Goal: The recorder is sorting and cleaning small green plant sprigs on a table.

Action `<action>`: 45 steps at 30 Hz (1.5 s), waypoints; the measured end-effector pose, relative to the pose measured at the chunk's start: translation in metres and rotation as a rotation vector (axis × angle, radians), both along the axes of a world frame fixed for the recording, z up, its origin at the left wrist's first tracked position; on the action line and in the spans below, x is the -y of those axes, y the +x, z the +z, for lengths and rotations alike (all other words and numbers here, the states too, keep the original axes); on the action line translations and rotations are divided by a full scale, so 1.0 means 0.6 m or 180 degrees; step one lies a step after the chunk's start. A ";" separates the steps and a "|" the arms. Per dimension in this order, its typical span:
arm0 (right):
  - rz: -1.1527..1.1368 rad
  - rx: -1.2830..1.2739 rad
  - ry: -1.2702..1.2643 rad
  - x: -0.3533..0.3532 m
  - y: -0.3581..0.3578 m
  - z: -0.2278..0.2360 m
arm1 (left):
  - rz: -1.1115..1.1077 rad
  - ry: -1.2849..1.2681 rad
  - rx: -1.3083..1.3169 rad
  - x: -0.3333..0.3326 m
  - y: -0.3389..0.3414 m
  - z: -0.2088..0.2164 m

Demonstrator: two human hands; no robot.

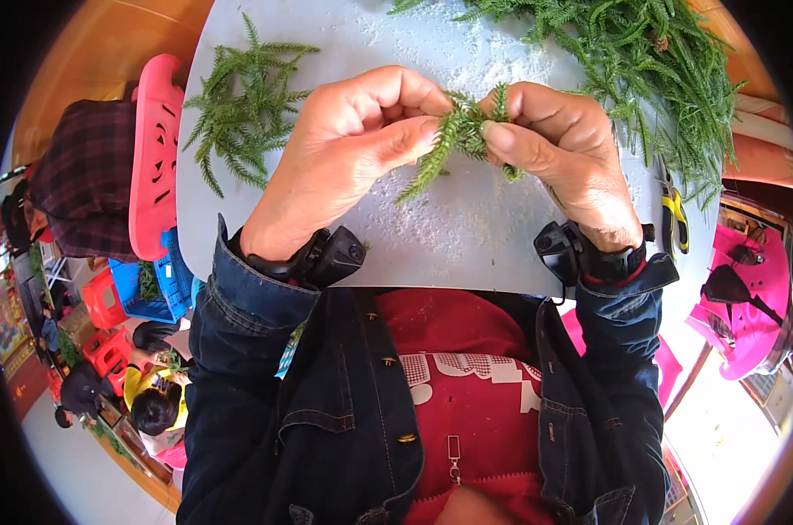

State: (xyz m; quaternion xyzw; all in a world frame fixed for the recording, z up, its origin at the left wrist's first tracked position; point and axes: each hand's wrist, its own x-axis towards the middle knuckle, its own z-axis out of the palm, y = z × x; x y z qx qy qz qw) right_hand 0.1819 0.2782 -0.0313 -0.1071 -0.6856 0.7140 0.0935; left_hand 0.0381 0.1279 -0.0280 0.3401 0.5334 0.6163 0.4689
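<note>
Between my two hands, above the middle of the pale table [326,254], is a small green needle-leaved sprig [449,140] with several short tips sticking out. My left hand [344,144] pinches its left side between thumb and fingers. From the other side, my right hand [558,144] grips it with the thumb pressed on the front and the fingers curled behind. A few tips hang down below the fingers. The parts of the sprig inside both grips are hidden.
A loose pile of green sprigs [248,105] lies at the table's left, and a larger heap [642,61] covers the far right. Pliers with yellow-and-black handles [674,214] lie at the right edge. A red plastic chair [156,157] stands left; other people sit beyond.
</note>
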 end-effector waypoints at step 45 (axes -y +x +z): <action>0.0014 -0.0775 0.0008 0.011 -0.014 -0.002 | -0.0690 0.0473 0.0566 -0.016 -0.012 -0.026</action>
